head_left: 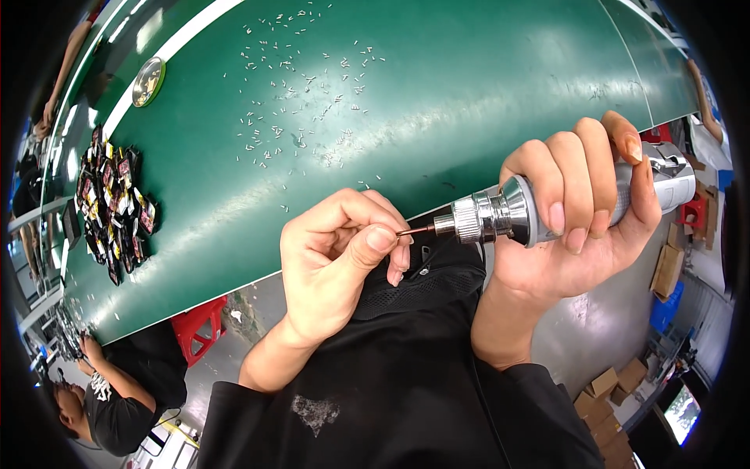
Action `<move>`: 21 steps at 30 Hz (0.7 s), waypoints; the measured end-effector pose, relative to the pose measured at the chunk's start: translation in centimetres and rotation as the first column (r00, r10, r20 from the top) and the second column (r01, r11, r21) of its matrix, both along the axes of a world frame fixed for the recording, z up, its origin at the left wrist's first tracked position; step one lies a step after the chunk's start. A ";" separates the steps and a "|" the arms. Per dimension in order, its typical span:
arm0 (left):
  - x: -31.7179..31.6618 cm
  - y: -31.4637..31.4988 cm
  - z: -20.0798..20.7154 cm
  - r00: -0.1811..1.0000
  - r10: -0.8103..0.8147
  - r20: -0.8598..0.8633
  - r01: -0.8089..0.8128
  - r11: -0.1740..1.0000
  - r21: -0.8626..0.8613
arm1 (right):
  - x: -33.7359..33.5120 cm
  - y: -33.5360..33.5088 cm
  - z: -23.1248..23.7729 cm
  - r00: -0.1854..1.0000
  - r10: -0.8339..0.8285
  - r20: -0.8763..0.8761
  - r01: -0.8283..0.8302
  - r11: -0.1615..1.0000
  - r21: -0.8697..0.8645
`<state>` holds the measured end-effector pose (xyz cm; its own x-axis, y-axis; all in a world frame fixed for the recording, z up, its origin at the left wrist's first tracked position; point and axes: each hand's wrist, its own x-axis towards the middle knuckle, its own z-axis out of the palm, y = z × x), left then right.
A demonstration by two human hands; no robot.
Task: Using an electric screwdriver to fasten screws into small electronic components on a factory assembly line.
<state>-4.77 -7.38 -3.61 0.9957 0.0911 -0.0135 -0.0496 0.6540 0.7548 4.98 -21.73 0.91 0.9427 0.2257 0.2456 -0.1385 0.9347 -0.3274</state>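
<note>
Screwdriver [519,209], the thick powered kind with a metal nose, is held in the air at the near edge of the green table [469,102], above the person's lap, its nose toward the left. Its rear half is in the right hand [574,191], with the fingers curled round the grey body, clamped on it rather than spread. At the front, the left hand [332,242] pinches the far end of the slim bit [418,230], thumb [380,238] and fingertips closed together on it (whether some tiny part is tucked in there too, I cannot tell). The step in hand looks to be fingering or steadying the bit, and it would go best with the heavier tool held firm by the right hand while the left does the fine work. A light pinch, in line with the nose, should be enough; pulling sideways might bend so thin a rod or set it crooked. The motor ought to be at rest while skin touches the bit. Holding the work low and near the body makes sense too, well apart from the loose white slivers [308,78] scattered over the table, which a sleeve could easily sweep about.
</note>
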 end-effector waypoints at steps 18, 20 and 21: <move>0.0 0.3 0.8 0.998 0.051 -0.029 -0.025 0.825 0.564 | 0.0 -0.7 -0.7 0.990 0.062 0.124 -0.041 0.985 -0.165; 0.4 0.3 0.5 0.992 0.059 0.109 -0.122 0.639 0.759 | 0.1 -0.7 -0.8 0.987 0.052 0.149 -0.022 0.981 -0.194; 0.5 0.3 0.5 0.992 0.059 0.110 -0.122 0.640 0.758 | 0.2 -0.8 -0.8 0.990 0.049 0.131 -0.023 0.981 -0.191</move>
<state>-4.27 -7.09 -3.08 0.9772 0.1275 0.1696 -0.1482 -0.1623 0.9756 5.16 -22.48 0.09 0.8942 0.3138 0.3192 -0.1139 0.8493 -0.5155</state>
